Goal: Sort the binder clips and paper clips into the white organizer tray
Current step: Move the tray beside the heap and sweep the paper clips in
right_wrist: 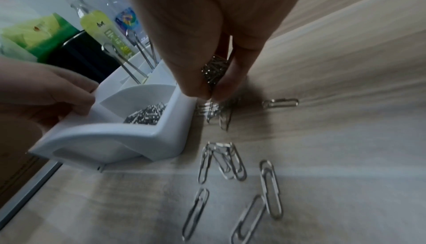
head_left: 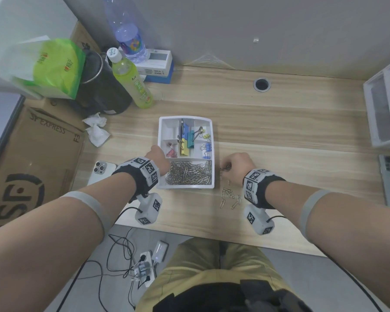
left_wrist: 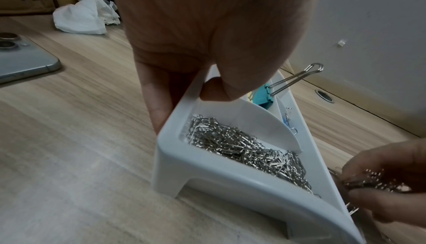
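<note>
The white organizer tray (head_left: 208, 176) sits mid-desk. Its front compartment holds a heap of silver paper clips (head_left: 188, 173); coloured binder clips (head_left: 187, 140) fill the compartments behind. My left hand (head_left: 159, 157) grips the tray's left wall (left_wrist: 175, 113), thumb inside and fingers outside. My right hand (head_left: 236, 166), just right of the tray, pinches a bunch of paper clips (right_wrist: 213, 74) above the desk. Several loose paper clips (head_left: 230, 197) lie on the wood in front of that hand; in the right wrist view those loose paper clips (right_wrist: 230, 184) spread across the foreground.
A phone (head_left: 99, 171) lies left of the tray, crumpled tissue (head_left: 97, 129) behind it. Bottles (head_left: 131, 79), a black container and a green bag crowd the back left. A cardboard box (head_left: 31, 158) stands at the left; white drawers (head_left: 385, 104) at the right edge.
</note>
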Demonstrator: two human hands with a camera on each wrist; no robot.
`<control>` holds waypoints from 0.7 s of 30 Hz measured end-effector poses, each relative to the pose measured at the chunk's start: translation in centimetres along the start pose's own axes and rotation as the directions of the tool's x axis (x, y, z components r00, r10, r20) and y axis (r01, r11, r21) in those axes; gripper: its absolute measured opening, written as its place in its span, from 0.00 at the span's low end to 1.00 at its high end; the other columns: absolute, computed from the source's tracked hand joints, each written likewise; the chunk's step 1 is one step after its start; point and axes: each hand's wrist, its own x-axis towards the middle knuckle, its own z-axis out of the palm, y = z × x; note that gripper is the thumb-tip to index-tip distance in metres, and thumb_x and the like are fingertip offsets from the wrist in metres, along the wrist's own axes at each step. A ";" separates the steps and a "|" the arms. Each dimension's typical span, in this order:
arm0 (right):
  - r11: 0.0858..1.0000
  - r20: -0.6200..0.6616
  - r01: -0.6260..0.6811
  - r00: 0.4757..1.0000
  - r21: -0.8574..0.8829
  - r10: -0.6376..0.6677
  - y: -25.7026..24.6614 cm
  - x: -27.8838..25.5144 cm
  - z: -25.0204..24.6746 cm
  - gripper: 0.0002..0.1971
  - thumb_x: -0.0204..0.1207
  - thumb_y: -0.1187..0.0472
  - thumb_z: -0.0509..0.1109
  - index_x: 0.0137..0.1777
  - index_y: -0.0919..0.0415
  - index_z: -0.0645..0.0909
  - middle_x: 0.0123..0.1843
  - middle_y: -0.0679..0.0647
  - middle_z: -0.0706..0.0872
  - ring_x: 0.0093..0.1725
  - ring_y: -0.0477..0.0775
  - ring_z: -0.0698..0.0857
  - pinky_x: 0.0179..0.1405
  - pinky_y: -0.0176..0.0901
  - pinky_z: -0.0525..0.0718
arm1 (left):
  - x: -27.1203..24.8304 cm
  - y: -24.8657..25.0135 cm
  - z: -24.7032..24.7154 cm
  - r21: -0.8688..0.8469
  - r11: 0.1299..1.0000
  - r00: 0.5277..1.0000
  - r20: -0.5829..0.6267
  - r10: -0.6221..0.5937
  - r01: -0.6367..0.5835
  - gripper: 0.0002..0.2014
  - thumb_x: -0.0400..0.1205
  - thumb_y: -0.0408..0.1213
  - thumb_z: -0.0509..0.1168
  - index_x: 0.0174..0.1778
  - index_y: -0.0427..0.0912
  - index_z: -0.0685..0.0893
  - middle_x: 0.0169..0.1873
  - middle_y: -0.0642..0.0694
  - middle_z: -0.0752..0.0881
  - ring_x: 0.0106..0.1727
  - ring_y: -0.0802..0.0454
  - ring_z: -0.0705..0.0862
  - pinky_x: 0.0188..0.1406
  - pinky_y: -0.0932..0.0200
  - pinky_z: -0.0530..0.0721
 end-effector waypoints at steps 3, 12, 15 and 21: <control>0.996 -0.044 -0.002 0.999 0.089 0.006 -0.7 0.2 -1.2 0.07 0.67 0.66 0.76 0.39 0.52 0.88 0.42 0.47 0.87 0.41 0.48 0.85 0.42 0.35 0.82 | -0.1 0.2 0.0 0.007 1.000 1.000 -0.011 0.001 -0.001 0.16 0.85 0.30 0.61 0.67 0.33 0.67 0.37 0.43 0.74 0.32 0.49 0.76 0.21 0.56 0.75; 0.965 0.070 0.164 0.981 0.206 -0.182 -6.3 -1.0 0.0 0.06 0.70 0.65 0.77 0.46 0.58 0.90 0.44 0.46 0.87 0.44 0.45 0.86 0.49 0.36 0.83 | 0.0 0.4 -0.1 0.011 1.000 1.000 -0.004 -0.006 0.006 0.14 0.85 0.32 0.61 0.64 0.33 0.67 0.37 0.43 0.74 0.32 0.48 0.77 0.23 0.55 0.77; 0.965 0.113 0.214 0.966 0.153 -0.233 -6.8 -1.3 1.3 0.06 0.72 0.62 0.76 0.48 0.55 0.90 0.46 0.45 0.87 0.44 0.44 0.83 0.51 0.35 0.81 | 0.1 0.3 -0.1 0.019 1.000 1.000 -0.012 -0.009 0.009 0.14 0.85 0.32 0.61 0.63 0.34 0.68 0.37 0.43 0.75 0.32 0.48 0.77 0.23 0.54 0.78; 0.966 0.180 0.213 0.955 0.145 -0.238 -5.9 -1.1 1.8 0.13 0.74 0.68 0.70 0.54 0.54 0.90 0.55 0.50 0.90 0.53 0.49 0.87 0.61 0.41 0.84 | 0.2 0.2 0.0 0.016 1.000 1.000 -0.012 -0.006 0.006 0.15 0.85 0.33 0.61 0.64 0.34 0.67 0.39 0.42 0.75 0.40 0.43 0.80 0.28 0.52 0.81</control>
